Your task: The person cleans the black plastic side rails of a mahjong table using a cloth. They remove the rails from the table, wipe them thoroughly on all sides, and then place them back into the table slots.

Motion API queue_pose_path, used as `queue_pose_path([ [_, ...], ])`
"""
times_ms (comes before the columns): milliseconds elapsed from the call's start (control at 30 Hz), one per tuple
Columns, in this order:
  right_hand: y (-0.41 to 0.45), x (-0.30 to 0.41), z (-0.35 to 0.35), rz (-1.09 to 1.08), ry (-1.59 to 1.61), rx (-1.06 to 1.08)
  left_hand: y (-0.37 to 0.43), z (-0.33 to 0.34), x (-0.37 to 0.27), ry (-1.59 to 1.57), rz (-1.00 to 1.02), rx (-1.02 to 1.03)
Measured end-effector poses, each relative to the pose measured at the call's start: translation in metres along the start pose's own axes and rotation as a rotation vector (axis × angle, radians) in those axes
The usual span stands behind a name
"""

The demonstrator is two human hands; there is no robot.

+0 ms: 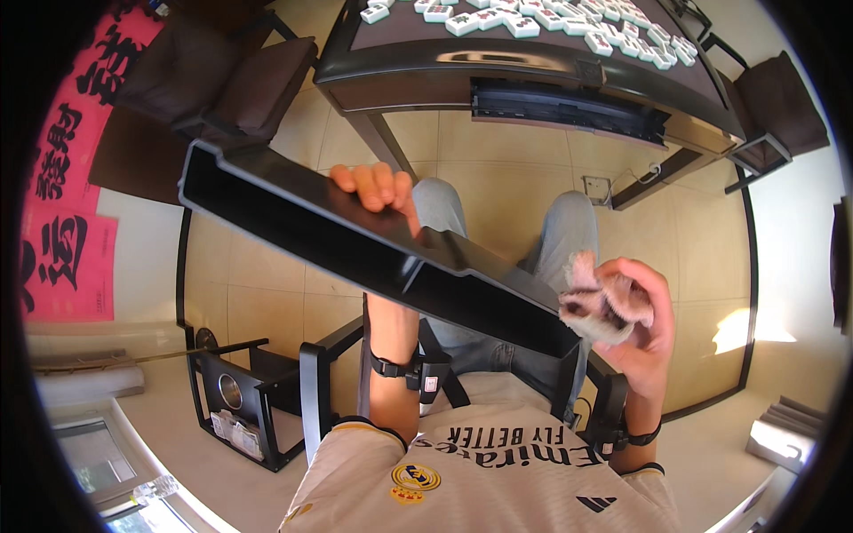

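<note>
A long black plastic drawer [313, 246], divided inside by a thin partition, is held aslant above my lap, its hollow side towards me. My left hand [383, 193] grips its far side, fingers over the rear face. In my right hand [640, 320] is a crumpled pinkish-white cloth [603, 303], close to or against the drawer's right end; contact is hard to tell. Beyond my knees stands a mahjong table [400, 73] with an open slot [566, 110] in its near side. Many white mahjong tiles [493, 18] lie on top.
A dark cushioned chair [266, 86] stands at the upper left, another [776, 100] at the upper right. Close to my left armrest is a small black side table [250, 390] with a round metal insert. A cable runs to a floor socket [596, 190] under the mahjong table.
</note>
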State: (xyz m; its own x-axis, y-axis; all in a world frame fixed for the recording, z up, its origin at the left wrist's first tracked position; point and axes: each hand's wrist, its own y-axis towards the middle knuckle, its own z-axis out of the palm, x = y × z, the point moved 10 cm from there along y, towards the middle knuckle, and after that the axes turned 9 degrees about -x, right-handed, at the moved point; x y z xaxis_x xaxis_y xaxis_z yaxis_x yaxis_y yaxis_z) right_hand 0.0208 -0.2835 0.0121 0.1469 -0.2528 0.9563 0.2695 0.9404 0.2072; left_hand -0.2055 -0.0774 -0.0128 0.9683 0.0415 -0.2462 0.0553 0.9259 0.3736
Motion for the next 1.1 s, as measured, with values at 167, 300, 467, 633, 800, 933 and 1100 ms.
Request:
queue_pose_path([
  [167, -0.015, 0.004, 0.043, -0.177, -0.546, 0.288, -0.016, 0.018, 0.002, -0.324, -0.054, -0.087],
  [300, -0.019, -0.005, 0.054, -0.226, -0.62, 0.296, -0.019, 0.03, -0.009, -0.252, -0.021, -0.043],
  [467, -0.007, -0.033, 0.013, -0.073, -0.527, 0.059, -0.012, 0.031, -0.017, -0.506, -0.039, 0.056],
  [633, -0.039, -0.13, -0.002, 0.583, 0.402, -0.128, -0.006, 0.038, -0.01, -0.631, -0.051, 0.061],
  [800, -0.035, -0.136, 0.001, 0.591, 0.656, -0.075, -0.007, 0.024, 0.015, -0.624, -0.143, 0.001],
  [933, -0.034, -0.132, -0.003, 0.546, 0.64, -0.098, -0.016, 0.021, 0.027, -0.658, -0.201, 0.005],
  [1100, -0.035, -0.129, 0.0, 0.572, 0.788, -0.173, -0.016, 0.016, 0.033, -0.599, -0.24, 0.04],
])
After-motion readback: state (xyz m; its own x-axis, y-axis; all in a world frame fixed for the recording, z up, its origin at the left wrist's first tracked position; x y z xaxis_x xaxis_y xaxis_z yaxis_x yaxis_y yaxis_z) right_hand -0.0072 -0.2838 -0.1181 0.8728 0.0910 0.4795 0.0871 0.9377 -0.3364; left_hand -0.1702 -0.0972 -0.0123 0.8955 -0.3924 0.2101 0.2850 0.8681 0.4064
